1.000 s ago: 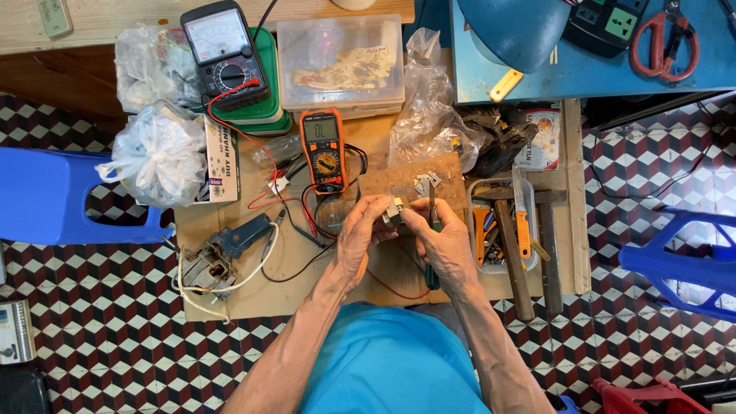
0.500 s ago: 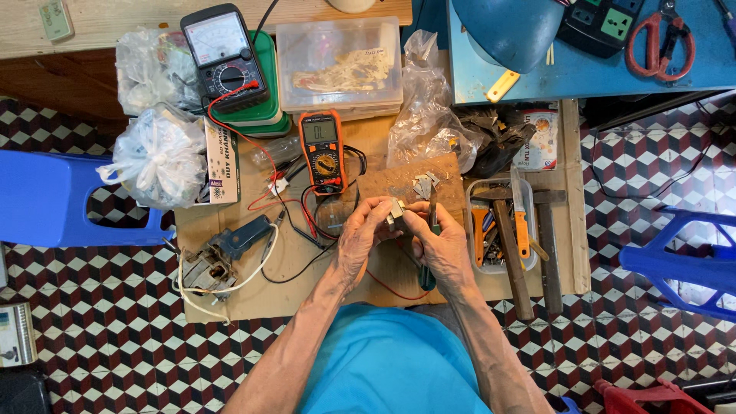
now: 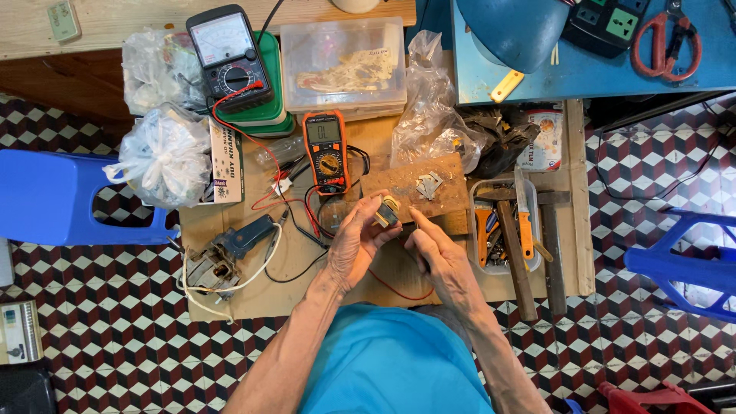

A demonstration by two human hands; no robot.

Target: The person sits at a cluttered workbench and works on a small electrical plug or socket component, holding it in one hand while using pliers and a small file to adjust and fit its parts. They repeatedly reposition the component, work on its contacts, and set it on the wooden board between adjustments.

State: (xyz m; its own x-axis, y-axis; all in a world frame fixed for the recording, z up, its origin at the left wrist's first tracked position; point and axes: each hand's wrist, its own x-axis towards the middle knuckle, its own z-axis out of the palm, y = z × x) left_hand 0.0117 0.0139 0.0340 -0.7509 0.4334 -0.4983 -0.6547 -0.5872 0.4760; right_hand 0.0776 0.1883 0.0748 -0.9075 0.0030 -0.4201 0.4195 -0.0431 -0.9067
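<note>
My left hand (image 3: pixel 354 244) holds a small dark part with a pale round top (image 3: pixel 388 210) pinched between thumb and fingers, just above the low workbench. Right beside it my right hand (image 3: pixel 441 257) hovers with its fingers spread and empty, the fingertips pointing at the part. A worn wooden block (image 3: pixel 412 186) with small grey metal pieces (image 3: pixel 428 185) on it lies just beyond both hands. An orange digital multimeter (image 3: pixel 325 150) with red and black leads sits to the left of the block.
A black analogue meter (image 3: pixel 228 57) rests on a green box, next to a clear plastic box (image 3: pixel 344 67). Plastic bags (image 3: pixel 162 153) lie left. A tray of tools with a hammer (image 3: pixel 515 247) lies right. A wired motor part (image 3: pixel 222 259) lies front left. Blue stools flank the bench.
My right hand has let go of the part and drawn back toward me, opening. My left hand has lifted the part slightly off the block.
</note>
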